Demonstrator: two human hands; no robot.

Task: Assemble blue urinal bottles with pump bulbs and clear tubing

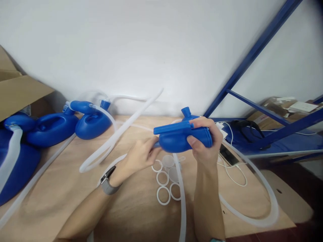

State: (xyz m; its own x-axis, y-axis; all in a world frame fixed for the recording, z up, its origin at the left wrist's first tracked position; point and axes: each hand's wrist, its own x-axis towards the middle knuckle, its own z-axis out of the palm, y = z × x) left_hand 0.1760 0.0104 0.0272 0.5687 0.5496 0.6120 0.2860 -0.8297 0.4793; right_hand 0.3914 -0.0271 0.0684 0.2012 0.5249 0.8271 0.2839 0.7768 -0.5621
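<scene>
In front of me, above the table, is a blue plastic urinal funnel (174, 141) with a flat flap along its upper side. My right hand (205, 141) is wrapped round its wide right end, thumb in front and index finger on top. At the narrow left end, my left hand (145, 151) is closed on the blue neck; its fingertips are partly hidden. A blue bottle with a flared mouth (186, 112) stands behind the funnel, mostly covered. Below lie several white rings (163, 195) and a translucent round cap (168, 161), with a white hose (182, 201) running beside them.
Blue bottles (94, 126) with white hoses (111, 144) crowd the left side, by a cardboard box (22, 90). On the right are a phone (229, 155) with white cables, a looped hose (274, 205) and a blue metal rack (252, 43). The wall closes off the back.
</scene>
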